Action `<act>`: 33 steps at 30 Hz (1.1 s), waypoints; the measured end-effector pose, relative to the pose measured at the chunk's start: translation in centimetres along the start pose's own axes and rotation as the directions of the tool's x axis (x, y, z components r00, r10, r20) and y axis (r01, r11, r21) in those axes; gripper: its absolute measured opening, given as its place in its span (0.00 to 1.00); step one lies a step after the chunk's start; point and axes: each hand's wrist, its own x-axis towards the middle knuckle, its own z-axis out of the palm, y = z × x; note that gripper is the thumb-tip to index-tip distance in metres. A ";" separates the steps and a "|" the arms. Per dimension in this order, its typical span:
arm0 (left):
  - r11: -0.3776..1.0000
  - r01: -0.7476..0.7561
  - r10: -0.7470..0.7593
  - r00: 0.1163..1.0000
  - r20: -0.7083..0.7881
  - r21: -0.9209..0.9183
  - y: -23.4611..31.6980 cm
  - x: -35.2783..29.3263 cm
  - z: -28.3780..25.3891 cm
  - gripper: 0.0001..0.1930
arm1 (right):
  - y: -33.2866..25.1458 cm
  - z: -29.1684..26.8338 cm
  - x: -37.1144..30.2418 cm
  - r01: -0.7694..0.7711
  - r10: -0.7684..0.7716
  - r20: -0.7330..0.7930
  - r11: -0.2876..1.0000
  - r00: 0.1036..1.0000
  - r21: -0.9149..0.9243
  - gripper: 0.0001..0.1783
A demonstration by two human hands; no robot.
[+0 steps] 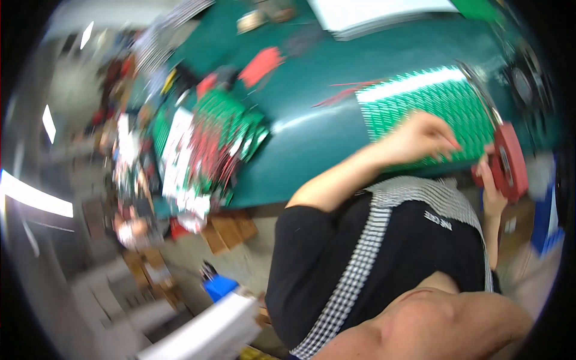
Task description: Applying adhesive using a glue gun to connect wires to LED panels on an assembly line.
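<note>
A green sheet with rows of small pale marks lies on the table in front of me, glossy along its far edge. Over its near part, my left hand is bent at the wrist with its fingers curled together. A small red spot shows at those fingertips; blur hides what it is. At the sheet's right edge, my right hand is closed around a red-handled tool. A thin curved metal arm runs from this tool toward the far right of the sheet. Thin red strips lie beside the sheet's left edge.
A heap of green and red packaged pieces covers the table's left part. Beyond it are a red piece and a stack of white sheets. A black round device stands at far right. Cardboard boxes sit below the table.
</note>
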 end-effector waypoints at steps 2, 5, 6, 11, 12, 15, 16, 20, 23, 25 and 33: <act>0.973 -0.046 0.093 0.976 -0.197 0.227 3.2 1.1 -2.4 0.06 | -2.2 -2.3 -1.2 0.009 -0.023 -0.135 0.995 0.991 -0.103 0.23; 0.864 -0.129 0.383 0.796 -0.469 0.486 4.7 2.1 -8.5 0.05 | -1.6 -4.1 -1.7 0.081 -0.087 -0.250 0.996 0.964 -0.033 0.23; 0.774 -0.170 0.541 0.678 -0.498 0.609 5.8 1.8 -9.2 0.04 | -1.1 -4.4 -2.1 0.078 -0.063 -0.253 0.996 0.965 0.051 0.24; 0.045 -0.089 0.792 0.610 0.018 0.995 5.4 5.1 -9.7 0.10 | 0.4 -3.3 -2.1 0.012 0.035 -0.249 0.983 0.968 0.186 0.30; -0.083 -0.110 0.733 0.667 0.135 0.991 4.3 5.7 -10.0 0.11 | 0.4 -3.0 -2.1 -0.003 0.052 -0.251 0.981 0.967 0.192 0.30; -0.109 -0.200 0.588 0.777 0.225 0.974 2.1 6.7 -9.6 0.11 | -0.7 -2.1 -1.2 -0.263 0.280 -0.118 0.954 0.953 0.142 0.31; -0.105 -0.231 0.568 0.784 0.249 0.967 1.4 6.8 -9.6 0.11 | -1.1 -1.7 -0.7 -0.278 0.294 -0.121 0.951 0.948 0.136 0.31; -0.157 -0.250 0.418 0.860 0.293 0.956 -1.0 5.9 -8.3 0.12 | -1.7 -0.3 0.9 -0.322 0.340 -0.064 0.926 0.938 0.198 0.26; -0.156 -0.245 0.418 0.861 0.288 0.957 -1.7 5.5 -8.4 0.12 | -2.2 0.5 2.0 -0.385 0.394 -0.018 0.906 0.919 0.173 0.20; -0.124 -0.243 0.426 0.862 0.273 0.962 -2.2 5.9 -8.0 0.12 | -2.3 0.3 2.0 -0.418 0.424 -0.026 0.900 0.905 0.120 0.20; -0.118 -0.230 0.423 0.868 0.259 0.966 -2.3 5.5 -8.0 0.11 | -1.3 1.0 2.8 -0.467 0.472 -0.025 0.878 0.881 0.101 0.17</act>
